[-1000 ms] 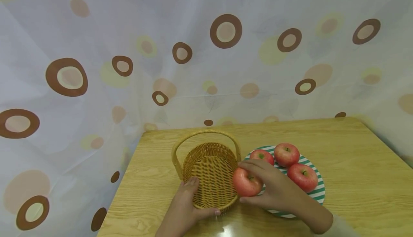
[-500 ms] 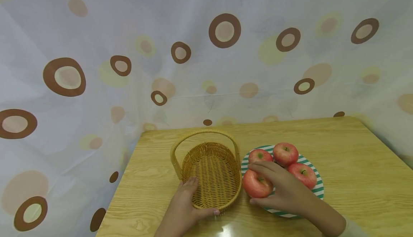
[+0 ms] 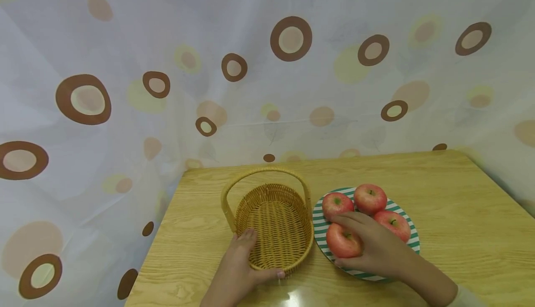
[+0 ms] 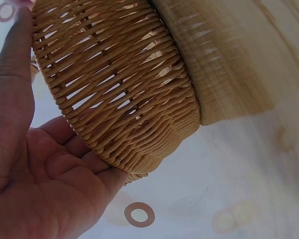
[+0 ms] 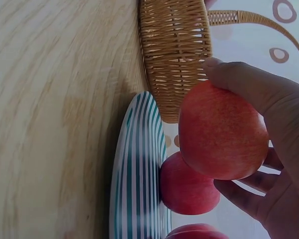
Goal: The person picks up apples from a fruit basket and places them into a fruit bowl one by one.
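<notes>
A round wicker basket [image 3: 276, 232] with a tall arched handle stands on the table with nothing in it. My left hand [image 3: 236, 270] grips its near-left rim; in the left wrist view the thumb and fingers [image 4: 102, 164] lie against the woven wall. My right hand [image 3: 380, 246] holds a red apple [image 3: 342, 241] between thumb and fingers. In the right wrist view this apple [image 5: 222, 132] hangs just above the striped plate [image 5: 139, 169]. Three more apples lie on the plate: one [image 3: 337, 205] at the left, one [image 3: 370, 199] at the back, one [image 3: 393, 225] partly behind my hand.
The wooden table [image 3: 455, 205] has a back edge close to a white curtain [image 3: 259, 28] printed with brown and beige circles. The green-and-white plate stands right beside the basket, on its right. A bright reflection shows on the table in front of the basket.
My right hand has moved right with the apple, from beside the basket's rim to over the plate's left part. My left hand and the basket have stayed put.
</notes>
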The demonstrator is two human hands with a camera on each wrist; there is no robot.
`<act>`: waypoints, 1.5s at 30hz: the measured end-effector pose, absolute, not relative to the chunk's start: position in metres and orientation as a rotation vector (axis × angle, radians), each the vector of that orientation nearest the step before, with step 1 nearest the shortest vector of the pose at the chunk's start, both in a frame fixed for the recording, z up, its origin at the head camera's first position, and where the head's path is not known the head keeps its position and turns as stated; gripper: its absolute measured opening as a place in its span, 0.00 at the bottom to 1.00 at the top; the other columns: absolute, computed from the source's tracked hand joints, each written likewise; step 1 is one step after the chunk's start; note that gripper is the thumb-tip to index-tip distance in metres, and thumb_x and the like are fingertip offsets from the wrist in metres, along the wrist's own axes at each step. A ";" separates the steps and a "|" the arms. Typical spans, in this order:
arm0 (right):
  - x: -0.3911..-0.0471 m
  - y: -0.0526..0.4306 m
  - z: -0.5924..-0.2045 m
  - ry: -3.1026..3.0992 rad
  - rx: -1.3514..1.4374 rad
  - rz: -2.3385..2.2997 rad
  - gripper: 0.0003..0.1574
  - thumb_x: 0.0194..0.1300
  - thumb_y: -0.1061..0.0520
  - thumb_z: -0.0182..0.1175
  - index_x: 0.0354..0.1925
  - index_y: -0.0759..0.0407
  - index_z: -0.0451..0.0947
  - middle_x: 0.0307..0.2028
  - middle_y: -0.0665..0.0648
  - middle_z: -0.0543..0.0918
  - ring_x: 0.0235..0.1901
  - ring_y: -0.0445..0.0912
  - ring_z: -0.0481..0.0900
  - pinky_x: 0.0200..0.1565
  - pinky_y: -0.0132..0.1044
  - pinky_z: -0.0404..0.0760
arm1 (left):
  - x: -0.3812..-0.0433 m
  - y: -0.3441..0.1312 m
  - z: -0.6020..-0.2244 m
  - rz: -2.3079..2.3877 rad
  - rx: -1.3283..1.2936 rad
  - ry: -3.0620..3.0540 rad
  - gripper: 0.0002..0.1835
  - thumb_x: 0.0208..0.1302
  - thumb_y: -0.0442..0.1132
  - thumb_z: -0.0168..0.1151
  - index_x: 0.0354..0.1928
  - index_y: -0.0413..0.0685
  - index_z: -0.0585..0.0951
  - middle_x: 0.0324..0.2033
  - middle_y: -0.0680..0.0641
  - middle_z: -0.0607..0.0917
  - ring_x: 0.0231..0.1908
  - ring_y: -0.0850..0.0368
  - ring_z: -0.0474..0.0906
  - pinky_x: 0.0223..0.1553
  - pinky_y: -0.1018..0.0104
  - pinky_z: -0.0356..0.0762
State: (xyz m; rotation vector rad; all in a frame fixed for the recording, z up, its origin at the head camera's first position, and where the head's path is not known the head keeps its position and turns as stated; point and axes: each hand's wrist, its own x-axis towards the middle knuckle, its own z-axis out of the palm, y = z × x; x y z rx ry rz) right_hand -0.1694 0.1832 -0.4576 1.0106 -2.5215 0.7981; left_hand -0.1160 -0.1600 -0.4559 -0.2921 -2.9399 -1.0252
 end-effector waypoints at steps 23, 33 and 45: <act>-0.178 0.198 -0.471 -2.545 0.990 0.608 0.50 0.42 0.40 0.88 0.62 0.54 0.84 0.58 0.48 0.85 0.57 0.46 0.85 0.52 0.49 0.89 | -0.116 -0.161 -0.456 -1.016 -0.285 -2.945 0.63 0.47 0.69 0.82 0.72 0.25 0.72 0.74 0.26 0.71 0.77 0.30 0.65 0.78 0.32 0.58; -0.181 0.197 -0.475 -2.522 1.019 0.553 0.50 0.41 0.39 0.88 0.61 0.53 0.84 0.56 0.47 0.85 0.55 0.46 0.86 0.51 0.48 0.90 | -0.118 -0.161 -0.458 -1.007 -0.284 -2.949 0.63 0.46 0.68 0.83 0.71 0.25 0.72 0.73 0.25 0.71 0.76 0.29 0.67 0.77 0.32 0.58; -0.181 0.195 -0.474 -2.508 1.032 0.537 0.49 0.40 0.38 0.88 0.59 0.53 0.84 0.55 0.46 0.83 0.51 0.41 0.84 0.47 0.43 0.90 | -0.118 -0.160 -0.459 -0.998 -0.275 -2.947 0.62 0.46 0.68 0.83 0.71 0.27 0.73 0.72 0.25 0.72 0.75 0.30 0.68 0.77 0.31 0.59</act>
